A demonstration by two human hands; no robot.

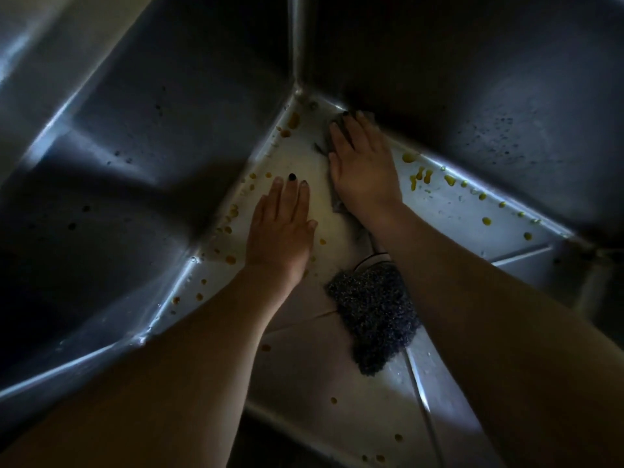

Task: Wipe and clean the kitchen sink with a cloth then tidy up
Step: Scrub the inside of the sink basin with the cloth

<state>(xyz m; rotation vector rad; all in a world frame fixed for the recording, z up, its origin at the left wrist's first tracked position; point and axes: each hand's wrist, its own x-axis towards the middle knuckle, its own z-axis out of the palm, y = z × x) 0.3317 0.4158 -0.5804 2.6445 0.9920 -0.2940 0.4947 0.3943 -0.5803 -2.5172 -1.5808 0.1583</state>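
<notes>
I see my right hand (363, 163) flat, pressing the cloth (337, 205) into the sink (456, 211) corner; left hand (282, 228) flat, holding nothing

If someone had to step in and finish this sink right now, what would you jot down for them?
Left hand: flat on the floor of the sink, holding nothing.
Right hand: fingers straight, pressing the grey cloth near the far corner.
A dark fuzzy scrubber lies on the floor beside the right forearm.
Done: the strip of floor between the hands looks mostly wiped.
Left: yellow-orange drops along the floor edges, dark spots on the walls, then tidying up.
</notes>
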